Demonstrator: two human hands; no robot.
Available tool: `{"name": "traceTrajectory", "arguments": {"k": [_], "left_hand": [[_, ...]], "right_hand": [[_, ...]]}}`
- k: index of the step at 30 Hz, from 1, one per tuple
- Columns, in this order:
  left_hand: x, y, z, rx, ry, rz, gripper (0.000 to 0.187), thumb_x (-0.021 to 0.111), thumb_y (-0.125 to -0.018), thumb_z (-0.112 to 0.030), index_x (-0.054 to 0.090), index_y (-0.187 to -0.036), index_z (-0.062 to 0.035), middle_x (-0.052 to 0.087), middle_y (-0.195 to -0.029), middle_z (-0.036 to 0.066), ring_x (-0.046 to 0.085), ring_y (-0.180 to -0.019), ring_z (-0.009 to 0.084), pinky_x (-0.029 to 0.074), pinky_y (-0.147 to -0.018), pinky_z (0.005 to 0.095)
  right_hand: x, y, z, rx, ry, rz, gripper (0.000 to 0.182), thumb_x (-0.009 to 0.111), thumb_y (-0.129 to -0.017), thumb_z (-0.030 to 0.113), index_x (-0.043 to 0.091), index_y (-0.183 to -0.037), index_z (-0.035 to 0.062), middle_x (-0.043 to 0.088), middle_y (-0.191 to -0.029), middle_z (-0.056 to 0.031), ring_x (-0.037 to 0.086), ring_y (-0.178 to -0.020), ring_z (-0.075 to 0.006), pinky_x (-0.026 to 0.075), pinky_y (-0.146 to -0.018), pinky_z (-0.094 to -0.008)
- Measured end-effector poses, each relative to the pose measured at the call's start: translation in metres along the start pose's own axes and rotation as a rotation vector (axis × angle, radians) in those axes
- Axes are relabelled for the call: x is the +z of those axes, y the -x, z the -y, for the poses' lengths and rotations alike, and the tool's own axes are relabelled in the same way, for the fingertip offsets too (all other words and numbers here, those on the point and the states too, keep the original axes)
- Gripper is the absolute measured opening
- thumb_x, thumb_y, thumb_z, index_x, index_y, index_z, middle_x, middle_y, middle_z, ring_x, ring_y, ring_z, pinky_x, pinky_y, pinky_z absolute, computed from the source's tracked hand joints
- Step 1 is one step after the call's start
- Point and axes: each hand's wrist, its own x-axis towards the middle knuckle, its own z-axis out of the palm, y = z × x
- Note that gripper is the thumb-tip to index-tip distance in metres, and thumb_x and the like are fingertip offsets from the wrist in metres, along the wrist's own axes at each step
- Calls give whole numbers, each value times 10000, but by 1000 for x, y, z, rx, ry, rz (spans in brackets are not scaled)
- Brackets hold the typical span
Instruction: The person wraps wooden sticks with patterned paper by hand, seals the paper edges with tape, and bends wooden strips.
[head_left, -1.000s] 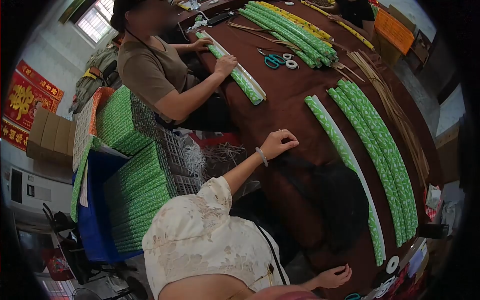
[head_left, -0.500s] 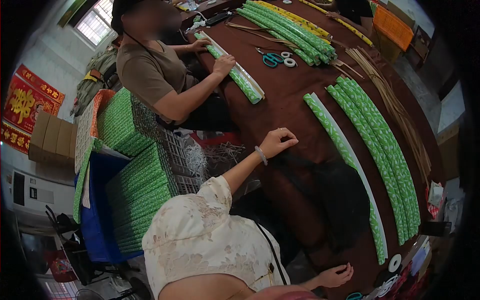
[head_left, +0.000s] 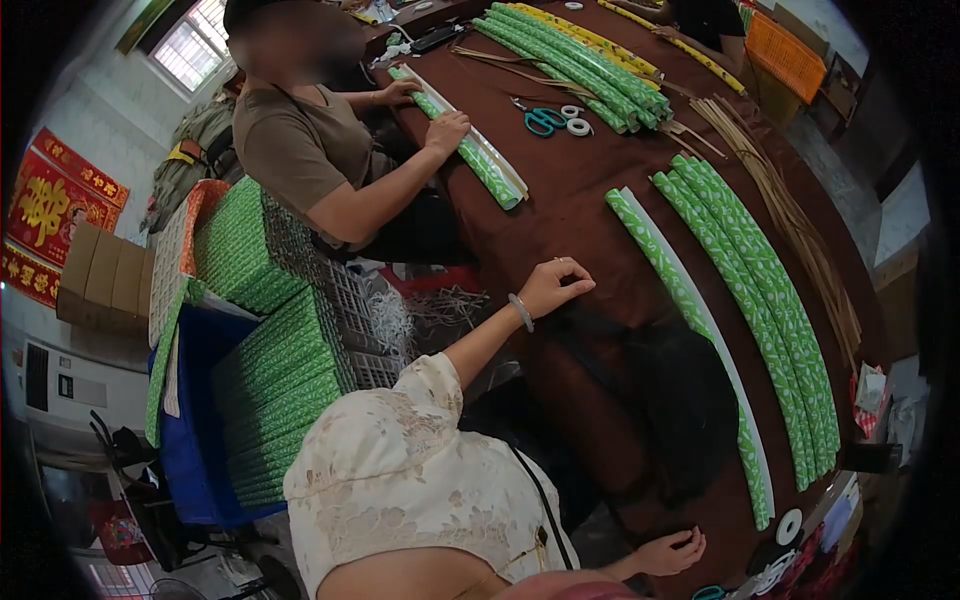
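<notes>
My left hand (head_left: 557, 285), with a bracelet at the wrist, rests at the near edge of the brown-covered table (head_left: 565, 225). Its fingers are loosely bent and nothing shows in them. Lower down, my right hand (head_left: 675, 552) lies by the table edge, fingers slightly curled and apart, holding nothing. In front of me lies a green-and-white patterned roll (head_left: 655, 245) with a white strip along its side. A dark, blurred shape (head_left: 690, 410) hides its middle part. Beyond it are several more green rolls (head_left: 755, 300) side by side.
Left of me, a seated co-worker (head_left: 300, 150) holds a green roll (head_left: 485, 175). Teal scissors (head_left: 545, 121) and tape rolls (head_left: 578, 127) lie mid-table. Thin brown strips (head_left: 790, 210) run along the far side. Behind are stacked green rolls (head_left: 275, 420) and a blue bin (head_left: 190, 440).
The co-worker's head has shifted slightly to the left in the view. My hands and the rolls have stayed where they were.
</notes>
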Motion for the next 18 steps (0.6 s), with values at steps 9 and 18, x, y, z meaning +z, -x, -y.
{"name": "traceTrajectory", "arguments": {"k": [9, 18], "left_hand": [[0, 0, -2, 18, 9, -1, 115, 653, -767, -157, 641, -801, -48, 603, -792, 34, 559, -749, 126, 436, -680, 251], [0, 0, -3, 24, -36, -1, 117, 654, -766, -159, 640, -807, -51, 606, -804, 36, 564, -763, 134, 442, -694, 260]], "right_hand": [[-2, 0, 2, 0, 31, 15, 298, 375, -930, 303, 628, -969, 152, 526, -1136, -14, 526, -971, -181, 448, -769, -337], [-1, 1, 2, 14, 62, 14, 301, 375, -926, 314, 628, -970, 159, 526, -1138, -4, 530, -964, -173, 447, -760, -334]]}}
